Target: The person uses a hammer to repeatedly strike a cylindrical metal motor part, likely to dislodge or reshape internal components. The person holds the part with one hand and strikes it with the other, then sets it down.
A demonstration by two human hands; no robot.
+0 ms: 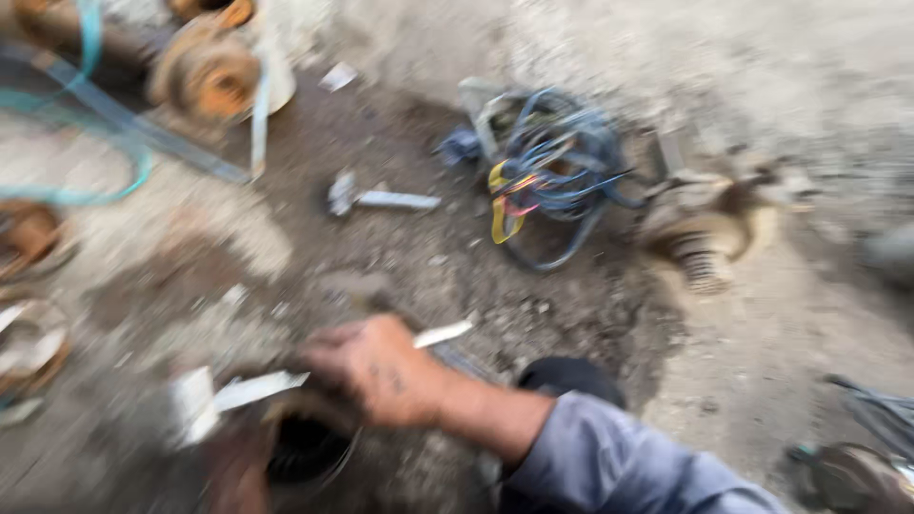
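Observation:
The view is motion-blurred. My right hand (376, 371) reaches in from the lower right in a grey-blue sleeve, closed around a silvery metal tool (257, 388). The tool's handle end sticks out to the right of the fist, and its wider head points left. Just below the hand sits a rusty round part with a dark opening (305, 447). My left hand is out of sight.
On the dirty ground lie a loose metal tool (381, 198), a tangle of blue and yellow wires (552, 162) and a rusty threaded part (705, 238). Rusty round parts (205, 71) and a teal hose (86, 181) are at the left. A dark round object (571, 376) is beside my forearm.

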